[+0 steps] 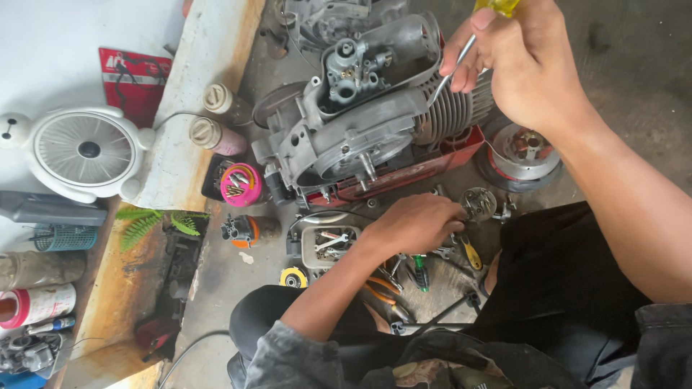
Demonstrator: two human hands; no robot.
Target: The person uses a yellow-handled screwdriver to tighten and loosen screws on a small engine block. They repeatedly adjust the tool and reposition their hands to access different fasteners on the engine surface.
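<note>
Your right hand (530,65) gripped the screwdriver (461,54), fingers wrapped on its yellow handle, tip down against the engine's (375,122) fins. Your left hand (414,223) rested curled over loose parts on the floor (231,266), just below the engine. Carburetor (353,68) sat exposed, covers off; reassembly looked far off.

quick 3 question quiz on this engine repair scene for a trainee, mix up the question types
1. True or false: the right hand holds a yellow-handled screwdriver against the engine.
2. What is the left hand over? A) the white fan B) the tools on the floor C) the red book
3. Fill in: the round white fan lies to the ___ of the engine in the picture.

Key: 1 true; 2 B, the tools; 3 left.
</note>
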